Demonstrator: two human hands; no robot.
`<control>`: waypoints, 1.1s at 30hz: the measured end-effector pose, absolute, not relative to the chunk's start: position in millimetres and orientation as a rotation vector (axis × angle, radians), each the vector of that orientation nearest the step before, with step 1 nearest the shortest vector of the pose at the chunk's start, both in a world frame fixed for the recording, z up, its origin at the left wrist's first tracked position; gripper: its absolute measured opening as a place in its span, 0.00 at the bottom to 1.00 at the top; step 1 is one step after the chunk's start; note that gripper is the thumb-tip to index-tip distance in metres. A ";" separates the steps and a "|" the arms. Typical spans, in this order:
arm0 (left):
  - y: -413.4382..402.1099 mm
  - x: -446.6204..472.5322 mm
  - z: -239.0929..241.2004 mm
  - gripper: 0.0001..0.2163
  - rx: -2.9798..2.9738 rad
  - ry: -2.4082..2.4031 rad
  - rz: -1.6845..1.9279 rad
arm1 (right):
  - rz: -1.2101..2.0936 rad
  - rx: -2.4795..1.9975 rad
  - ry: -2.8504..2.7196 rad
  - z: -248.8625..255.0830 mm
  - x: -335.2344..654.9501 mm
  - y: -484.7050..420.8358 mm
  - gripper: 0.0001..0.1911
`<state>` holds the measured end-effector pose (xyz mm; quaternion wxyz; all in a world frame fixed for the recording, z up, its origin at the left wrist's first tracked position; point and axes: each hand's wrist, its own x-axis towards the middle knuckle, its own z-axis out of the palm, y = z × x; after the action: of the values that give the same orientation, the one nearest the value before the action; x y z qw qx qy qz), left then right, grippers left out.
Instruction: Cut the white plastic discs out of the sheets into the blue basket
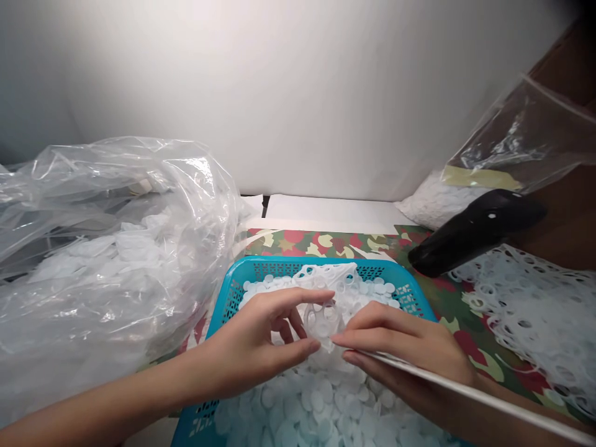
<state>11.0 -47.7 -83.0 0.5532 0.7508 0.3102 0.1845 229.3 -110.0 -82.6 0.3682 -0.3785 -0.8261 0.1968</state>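
Left hand (251,344) fingers gripping perforated plastic piece (322,321) above blue basket (274,261); right hand (414,341) fingers closed on white strip (512,407). Step, apparently: working piece between hands; next move likely needs steady left grip.

I see a white wall (288,112), greyer toward the left, behind a tabletop (314,239) patterned in red, green and cream.

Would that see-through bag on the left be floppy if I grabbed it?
Probably floppy: the clear bag is crumpled into loose folds. It may feel slippery, as its surface looks shiny. White pieces inside may shift.
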 end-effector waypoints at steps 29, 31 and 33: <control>-47.6 12.0 -80.4 0.22 1.684 0.639 0.424 | 0.476 -0.901 -2.130 -72.7 224.8 -110.3 0.07; -48.1 11.9 -80.9 0.22 1.685 0.641 0.424 | 0.468 -0.895 -2.145 -73.2 224.1 -109.5 0.07; -48.4 12.0 -81.5 0.22 1.689 0.639 0.427 | 0.456 -0.879 -2.138 -75.5 223.1 -108.8 0.08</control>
<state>12.0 -48.4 -81.5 0.5995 0.7285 0.2755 0.1843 223.1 -108.8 -75.5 0.3825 -0.3447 -0.8384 0.1788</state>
